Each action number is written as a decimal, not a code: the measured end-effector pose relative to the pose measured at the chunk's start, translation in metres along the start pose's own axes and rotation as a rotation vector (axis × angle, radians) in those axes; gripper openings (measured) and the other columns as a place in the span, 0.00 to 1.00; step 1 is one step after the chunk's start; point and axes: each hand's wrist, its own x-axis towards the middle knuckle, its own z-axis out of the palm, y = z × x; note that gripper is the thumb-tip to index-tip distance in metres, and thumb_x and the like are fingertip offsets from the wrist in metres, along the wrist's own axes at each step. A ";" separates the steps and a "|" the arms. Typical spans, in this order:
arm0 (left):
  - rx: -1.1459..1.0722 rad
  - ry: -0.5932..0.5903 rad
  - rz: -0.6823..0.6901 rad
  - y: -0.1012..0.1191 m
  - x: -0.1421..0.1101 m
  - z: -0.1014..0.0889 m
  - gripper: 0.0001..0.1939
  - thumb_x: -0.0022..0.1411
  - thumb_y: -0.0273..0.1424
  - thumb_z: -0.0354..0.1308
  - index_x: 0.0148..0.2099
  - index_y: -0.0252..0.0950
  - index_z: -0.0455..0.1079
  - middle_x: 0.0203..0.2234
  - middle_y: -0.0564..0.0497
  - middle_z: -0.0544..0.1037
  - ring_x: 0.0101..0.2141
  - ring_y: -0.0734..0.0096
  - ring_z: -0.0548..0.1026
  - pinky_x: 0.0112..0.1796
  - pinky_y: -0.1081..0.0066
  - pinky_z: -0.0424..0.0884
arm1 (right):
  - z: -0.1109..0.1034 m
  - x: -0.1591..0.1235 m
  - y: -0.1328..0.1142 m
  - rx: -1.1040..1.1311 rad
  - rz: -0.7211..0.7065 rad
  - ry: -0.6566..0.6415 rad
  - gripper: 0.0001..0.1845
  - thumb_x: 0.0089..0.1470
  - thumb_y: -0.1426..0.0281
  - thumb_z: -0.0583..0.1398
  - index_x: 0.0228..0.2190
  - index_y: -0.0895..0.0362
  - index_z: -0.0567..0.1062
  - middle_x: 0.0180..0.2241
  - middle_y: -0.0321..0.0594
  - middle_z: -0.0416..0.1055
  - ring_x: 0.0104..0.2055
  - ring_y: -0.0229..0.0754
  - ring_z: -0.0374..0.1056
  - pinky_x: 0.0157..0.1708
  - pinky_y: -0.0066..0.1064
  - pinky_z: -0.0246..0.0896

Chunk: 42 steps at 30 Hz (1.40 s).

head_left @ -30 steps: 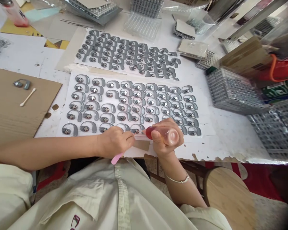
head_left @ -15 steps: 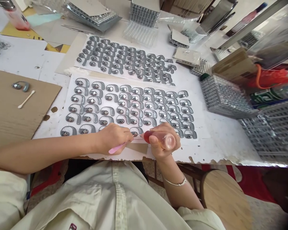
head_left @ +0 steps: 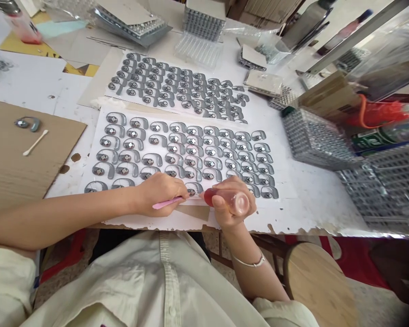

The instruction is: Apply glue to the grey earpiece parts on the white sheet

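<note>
The left hand [head_left: 162, 194] grips a pink stick [head_left: 167, 203] firmly, steadying it close against a grey curved earpiece [head_left: 193, 188] on the near edge of the white sheet [head_left: 286, 179]. The right hand [head_left: 231, 203] clamps a clear bottle [head_left: 240, 203], its red nozzle [head_left: 208, 196] just beside that piece.

A small assembly workshop is showing itself here, with rows of grey moulded parts [head_left: 152, 159] lying on white sheets [head_left: 95, 150] and stacked mesh trays [head_left: 316, 141] crowding the worktop [head_left: 320, 200]
</note>
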 end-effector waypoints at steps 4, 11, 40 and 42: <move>-0.030 -0.014 -0.011 -0.001 0.000 -0.002 0.11 0.56 0.21 0.50 0.37 0.35 0.73 0.34 0.53 0.80 0.32 0.74 0.77 0.30 0.77 0.66 | 0.001 0.001 0.000 -0.007 -0.007 -0.002 0.07 0.51 0.67 0.62 0.32 0.55 0.70 0.23 0.34 0.68 0.21 0.37 0.62 0.19 0.32 0.58; -0.056 -0.004 -0.002 -0.004 0.002 -0.002 0.10 0.56 0.22 0.52 0.37 0.35 0.73 0.34 0.52 0.80 0.33 0.72 0.77 0.32 0.76 0.68 | 0.000 0.000 -0.001 0.033 0.006 -0.018 0.06 0.51 0.68 0.63 0.31 0.56 0.70 0.23 0.34 0.68 0.21 0.37 0.62 0.19 0.32 0.58; -0.100 -0.005 -0.018 -0.006 0.004 -0.006 0.08 0.57 0.22 0.54 0.37 0.35 0.74 0.32 0.52 0.80 0.31 0.74 0.77 0.33 0.77 0.68 | 0.003 -0.004 0.000 0.072 0.062 -0.003 0.07 0.51 0.66 0.63 0.29 0.56 0.71 0.23 0.34 0.68 0.21 0.36 0.61 0.19 0.32 0.56; -0.086 -0.017 -0.019 -0.006 0.004 -0.006 0.09 0.57 0.22 0.55 0.37 0.35 0.74 0.33 0.52 0.80 0.32 0.74 0.77 0.33 0.77 0.68 | 0.003 -0.005 0.001 0.078 0.063 0.007 0.08 0.51 0.65 0.63 0.29 0.56 0.71 0.23 0.34 0.68 0.22 0.36 0.61 0.20 0.33 0.57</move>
